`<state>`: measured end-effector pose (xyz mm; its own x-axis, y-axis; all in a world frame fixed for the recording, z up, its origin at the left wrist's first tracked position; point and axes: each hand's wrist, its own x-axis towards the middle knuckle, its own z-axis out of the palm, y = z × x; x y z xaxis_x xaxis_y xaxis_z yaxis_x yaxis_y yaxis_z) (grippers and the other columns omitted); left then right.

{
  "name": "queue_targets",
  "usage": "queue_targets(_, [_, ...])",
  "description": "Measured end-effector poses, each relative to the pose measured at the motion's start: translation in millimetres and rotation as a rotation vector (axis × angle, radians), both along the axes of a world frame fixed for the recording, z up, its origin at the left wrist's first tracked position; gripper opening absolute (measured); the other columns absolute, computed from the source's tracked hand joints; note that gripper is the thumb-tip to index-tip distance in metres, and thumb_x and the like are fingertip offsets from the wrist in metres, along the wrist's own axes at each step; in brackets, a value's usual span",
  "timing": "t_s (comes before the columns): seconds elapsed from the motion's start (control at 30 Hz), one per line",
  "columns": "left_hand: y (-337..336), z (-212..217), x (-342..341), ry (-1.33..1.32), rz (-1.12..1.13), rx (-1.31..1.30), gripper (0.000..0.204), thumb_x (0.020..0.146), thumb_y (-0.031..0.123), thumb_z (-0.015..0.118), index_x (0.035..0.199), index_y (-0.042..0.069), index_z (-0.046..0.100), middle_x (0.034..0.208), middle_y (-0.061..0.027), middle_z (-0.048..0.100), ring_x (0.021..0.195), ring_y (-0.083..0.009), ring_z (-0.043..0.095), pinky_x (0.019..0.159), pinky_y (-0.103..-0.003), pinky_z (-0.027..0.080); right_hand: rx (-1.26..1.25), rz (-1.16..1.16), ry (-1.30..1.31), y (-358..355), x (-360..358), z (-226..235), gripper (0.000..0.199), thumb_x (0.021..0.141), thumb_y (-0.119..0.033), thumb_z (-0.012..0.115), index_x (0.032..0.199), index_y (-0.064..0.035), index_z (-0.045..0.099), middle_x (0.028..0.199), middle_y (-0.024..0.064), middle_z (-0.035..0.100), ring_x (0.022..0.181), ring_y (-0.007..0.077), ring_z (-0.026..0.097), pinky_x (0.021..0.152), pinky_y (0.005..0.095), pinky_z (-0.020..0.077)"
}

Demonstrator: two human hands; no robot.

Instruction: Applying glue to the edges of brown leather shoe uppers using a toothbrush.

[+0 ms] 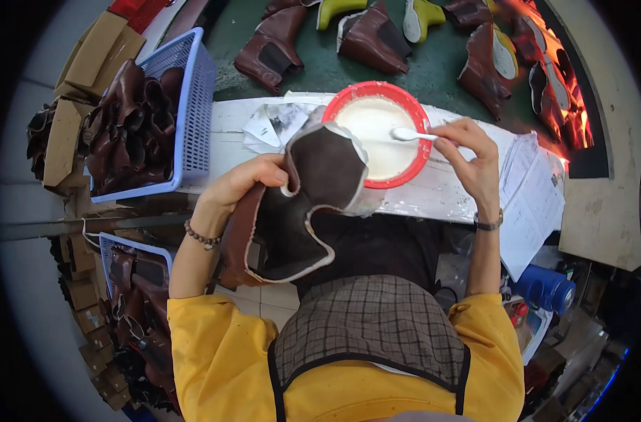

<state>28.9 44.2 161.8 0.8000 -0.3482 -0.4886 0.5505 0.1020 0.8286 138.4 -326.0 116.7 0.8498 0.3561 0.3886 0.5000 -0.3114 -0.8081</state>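
Note:
My left hand [257,174] grips a brown leather boot upper [281,235] by its edge, thumb pressed near a pale patch. The upper hangs open over my lap, its dark inside showing and a whitish rim along the cut edge. Between the fingers of my right hand [471,151] is the handle of a small white spoon [408,133]. Its bowl end hangs over a red basin [420,116] of creamy white liquid [366,126], and I cannot tell whether it touches the surface. The upper's far end overlaps the basin's near left rim.
At the left, a blue plastic basket [197,105] holds several brown uppers, with a second basket [113,243] below it. Brown boots [373,42] and yellow-green lasts [422,17] stand on the green surface beyond. Papers [535,190] and a blue flask [545,287] are at right, near a glowing orange heater [577,105].

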Motion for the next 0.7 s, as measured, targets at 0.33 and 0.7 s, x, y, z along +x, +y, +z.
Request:
queue_targets(0.33, [-24.5, 35.2, 13.7, -0.265, -0.148, 0.184, 0.041, 0.082, 0.019, 0.058, 0.114, -0.005, 0.066, 0.096, -0.0082, 0.072, 0.087, -0.0121, 0.061, 0.082, -0.026, 0.047, -0.116, 0.074, -0.317, 27.8, 9.1, 14.7, 0.017, 0.079, -0.017, 0.085, 0.096, -0.0144, 0.082, 0.085, -0.0015, 0.068, 0.085, 0.013, 0.062, 0.084, 0.0313, 0.0363])
queue_targets(0.7, [-8.1, 14.7, 15.9, -0.554, 0.212, 0.368, 0.044, 0.087, 0.007, 0.059, 0.13, -0.003, 0.061, 0.1, -0.0014, 0.069, 0.087, -0.0053, 0.057, 0.078, -0.02, 0.045, -0.1, 0.081, -0.264, 46.7, -17.0, 4.2, 0.016, 0.082, -0.017, 0.084, 0.097, -0.0129, 0.081, 0.083, -0.002, 0.065, 0.077, 0.0141, 0.059, 0.075, 0.0315, 0.0394])
